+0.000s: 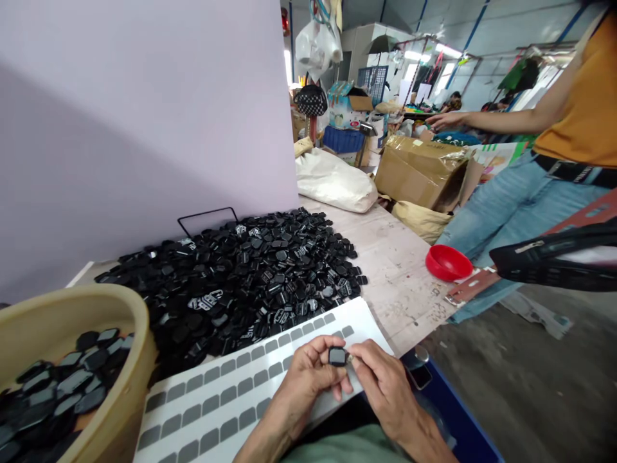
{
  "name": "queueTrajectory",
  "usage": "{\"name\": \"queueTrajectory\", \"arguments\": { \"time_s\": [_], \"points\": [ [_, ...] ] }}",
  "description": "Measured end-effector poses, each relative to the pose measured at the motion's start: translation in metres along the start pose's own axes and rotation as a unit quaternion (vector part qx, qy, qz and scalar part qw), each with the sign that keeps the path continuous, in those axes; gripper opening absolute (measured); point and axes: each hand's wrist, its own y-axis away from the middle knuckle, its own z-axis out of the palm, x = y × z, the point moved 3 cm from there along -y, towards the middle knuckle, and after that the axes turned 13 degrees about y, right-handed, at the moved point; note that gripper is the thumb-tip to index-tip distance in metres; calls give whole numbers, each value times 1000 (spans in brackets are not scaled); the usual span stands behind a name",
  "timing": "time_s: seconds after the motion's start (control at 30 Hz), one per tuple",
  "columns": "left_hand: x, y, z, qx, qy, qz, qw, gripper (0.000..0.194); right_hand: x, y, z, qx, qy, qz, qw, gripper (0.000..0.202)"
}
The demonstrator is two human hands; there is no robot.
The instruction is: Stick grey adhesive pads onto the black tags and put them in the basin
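My left hand (311,373) is closed around a small black plastic piece (337,355) with rounded corners and a grey square face turned up. At the piece's right edge, the fingertips of my right hand (380,379) are pinched together; a small pale bit shows there, too little to name. Both hands are over a white sheet (270,397) with rows of grey rounded-square stickers (211,404). Behind the sheet spreads a large heap of black plastic pieces (270,270).
A yellow basin (137,321) at the left holds several black pieces. A red bowl (448,262) stands near the table's right edge, beside a brown strap (475,286). A white sack (337,180) and cardboard box (424,170) lie behind. A person (578,122) stands at the right.
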Motion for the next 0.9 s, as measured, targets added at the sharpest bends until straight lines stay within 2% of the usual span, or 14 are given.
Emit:
{"name": "queueTrajectory", "arguments": {
  "time_s": [0.17,0.27,0.43,0.57,0.63,0.7,0.77,0.83,0.9],
  "points": [
    [0,0,-1,-8,-5,6,1000,42,0,-1,-1,-13,16,-1,1000,24],
    [-1,-3,0,-5,-25,16,1000,37,-4,-1,1,-19,26,3,999,24],
    [3,-6,-2,18,-123,47,991,29,-2,-3,0,-50,86,-7,995,23],
    [24,-3,-13,96,-205,128,966,27,25,-10,-19,-30,159,77,984,24],
    [30,-3,-15,109,-254,149,949,27,37,-15,-29,-41,205,113,971,24],
    [28,-6,-11,69,-330,142,931,24,42,-21,-32,-81,262,109,956,22],
    [21,-11,-1,-4,-412,148,899,20,41,-29,-29,-107,305,92,942,20],
    [14,-14,11,-71,-472,172,862,19,39,-37,-23,-112,325,81,936,19],
    [9,-17,19,-112,-500,188,838,20,38,-44,-17,-117,332,67,933,17]
  ]
}}
